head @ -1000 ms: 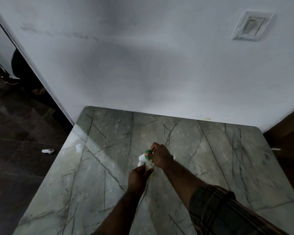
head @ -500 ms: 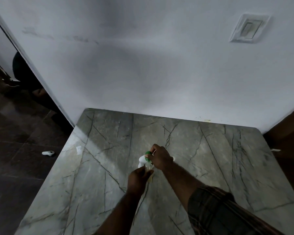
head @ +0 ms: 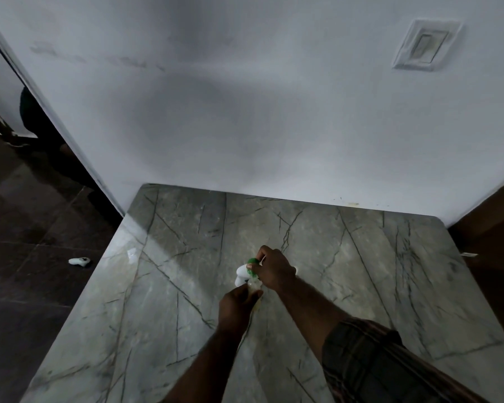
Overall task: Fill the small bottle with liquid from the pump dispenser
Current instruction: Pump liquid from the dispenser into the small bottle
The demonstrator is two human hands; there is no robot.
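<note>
The right hand (head: 275, 270) is curled over the green top of the white plastic pump dispenser (head: 243, 273), fingers clamped on its head. The left hand (head: 235, 305) wraps round the small clear bottle (head: 254, 286) and holds it tight against the dispenser, just under the spout, low at the grey veined marble table (head: 361, 257). Over the last second neither hand has shifted to speak of, so I'd judge the pumping is mid-course. The fingers hide how full the bottle is. A small white object (head: 79, 260) lies on the dark floor, well apart.
</note>
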